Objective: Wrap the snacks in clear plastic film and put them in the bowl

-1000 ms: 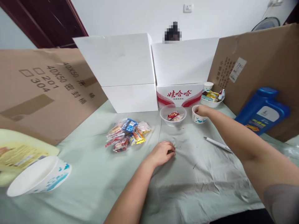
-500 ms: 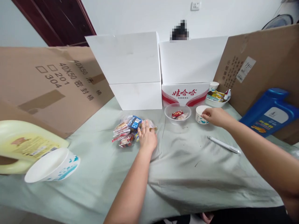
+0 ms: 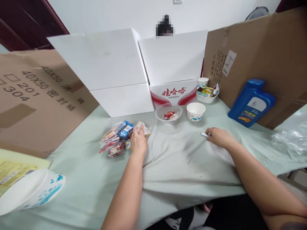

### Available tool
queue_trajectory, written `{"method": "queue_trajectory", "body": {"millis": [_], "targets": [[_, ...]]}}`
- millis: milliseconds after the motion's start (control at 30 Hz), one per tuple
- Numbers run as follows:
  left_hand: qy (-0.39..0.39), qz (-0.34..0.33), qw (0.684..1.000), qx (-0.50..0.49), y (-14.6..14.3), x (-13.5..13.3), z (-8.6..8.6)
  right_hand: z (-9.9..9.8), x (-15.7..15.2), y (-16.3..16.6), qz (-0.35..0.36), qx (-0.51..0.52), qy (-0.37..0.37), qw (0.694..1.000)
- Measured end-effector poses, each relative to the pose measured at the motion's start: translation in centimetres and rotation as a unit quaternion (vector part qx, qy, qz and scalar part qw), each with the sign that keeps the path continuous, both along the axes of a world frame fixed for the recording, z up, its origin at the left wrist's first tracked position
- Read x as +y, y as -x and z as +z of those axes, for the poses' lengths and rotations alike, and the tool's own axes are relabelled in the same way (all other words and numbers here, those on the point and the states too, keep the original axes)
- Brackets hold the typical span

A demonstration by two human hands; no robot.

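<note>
My left hand (image 3: 139, 140) lies at the right side of a pile of wrapped snacks (image 3: 112, 140), its bent fingers closed on a pale snack packet (image 3: 145, 128). A blue packet (image 3: 125, 129) lies just left of those fingers. Over on the right, my right hand (image 3: 217, 137) pinches a white pen (image 3: 203, 134) low over the cloth; its tip sticks out to the left and the remainder is hidden by the hand. Beyond the pen stands a small white paper cup (image 3: 195, 112). Beside the cup, a clear plastic bowl (image 3: 160, 116) contains a few wrapped snacks.
White boxes (image 3: 120, 99) form a wall at the back, with a person's head behind. Cardboard panels (image 3: 240, 54) flank both sides. A blue bottle (image 3: 251, 105) and a snack-filled white bowl (image 3: 207, 98) stand right. A large paper bowl (image 3: 48, 191) and yellow jug (image 3: 19, 166) are front left.
My right hand has left the paper cup, come nearer and taken hold of the pen. My left hand's fingers have bent in on the pale packet. The view has turned right.
</note>
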State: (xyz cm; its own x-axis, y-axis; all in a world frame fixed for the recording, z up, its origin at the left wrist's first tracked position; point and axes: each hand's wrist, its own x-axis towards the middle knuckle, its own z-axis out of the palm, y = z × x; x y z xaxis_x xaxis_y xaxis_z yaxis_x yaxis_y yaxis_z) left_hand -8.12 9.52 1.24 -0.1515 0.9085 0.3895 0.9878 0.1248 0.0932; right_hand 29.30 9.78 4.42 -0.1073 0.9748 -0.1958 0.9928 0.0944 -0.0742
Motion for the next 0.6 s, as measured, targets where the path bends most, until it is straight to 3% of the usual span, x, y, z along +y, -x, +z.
{"method": "queue_trajectory", "body": {"millis": [167, 300, 400, 500, 600], "targets": [[-0.016, -0.025, 0.999, -0.045, 1.0, 0.6, -0.7, -0.4, 0.1, 0.3, 0.009, 0.009, -0.016, 1.000], [-0.065, -0.081, 0.989, -0.109, 0.9, -0.4, 0.6, -0.7, -0.1, 0.3, 0.014, 0.012, -0.035, 0.999], [-0.090, -0.228, 0.958, -0.147, -1.4, -2.4, 1.8, -0.8, -0.2, 0.6, 0.008, 0.032, -0.072, 0.997], [-0.022, -0.406, 0.900, -0.159, -4.6, -4.0, 1.7, -0.8, -0.4, 1.3, 0.013, 0.079, -0.124, 0.989], [0.010, -0.432, 0.886, -0.172, -6.7, -4.4, 0.5, -1.0, -1.4, 2.7, 0.102, 0.139, -0.185, 0.968]]}}
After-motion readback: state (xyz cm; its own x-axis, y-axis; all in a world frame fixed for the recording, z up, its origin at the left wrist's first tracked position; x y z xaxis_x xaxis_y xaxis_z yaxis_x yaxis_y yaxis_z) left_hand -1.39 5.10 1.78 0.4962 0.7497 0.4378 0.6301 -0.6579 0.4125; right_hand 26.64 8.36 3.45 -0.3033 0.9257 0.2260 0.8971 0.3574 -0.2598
